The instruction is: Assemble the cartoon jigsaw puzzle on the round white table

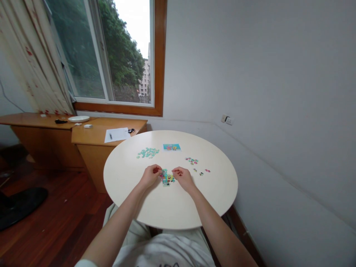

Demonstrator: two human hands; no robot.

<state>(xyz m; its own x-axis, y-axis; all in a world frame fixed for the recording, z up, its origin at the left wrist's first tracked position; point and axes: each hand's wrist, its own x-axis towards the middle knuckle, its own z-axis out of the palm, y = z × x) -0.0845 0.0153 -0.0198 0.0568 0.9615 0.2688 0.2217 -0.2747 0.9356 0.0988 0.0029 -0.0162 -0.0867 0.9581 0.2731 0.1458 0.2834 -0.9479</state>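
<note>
Near the middle of the round table [172,213], read as a clock with 12 at its far rim, lies the partly joined puzzle [167,178], its upper corners crowded by fingertips. The left hand [152,174] is at its 10 o'clock, thumb and forefinger drawn nearly together at the edge; the right hand [182,175] is at its 2 o'clock, fingers curled and tips close together. Whether either pinches a piece I cannot tell, the contact being too small and partly covered. Teal pieces [148,152] are heaped toward 11 o'clock, overlapping too much to count; mixed-colour pieces [191,160] lie toward 1, with a few strays [201,173] near 2, their prints too fine to read. At 12 a picture card [171,147] shows pink and yellow figures on blue, any lettering illegible. On the desk [91,135], toward 10 beyond the table, a white sheet [117,134] bears no readable writing. Dark letter-like marks on the shirt [164,252], at 6, are cut off by the lower frame edge. No brand can be made out.
</note>
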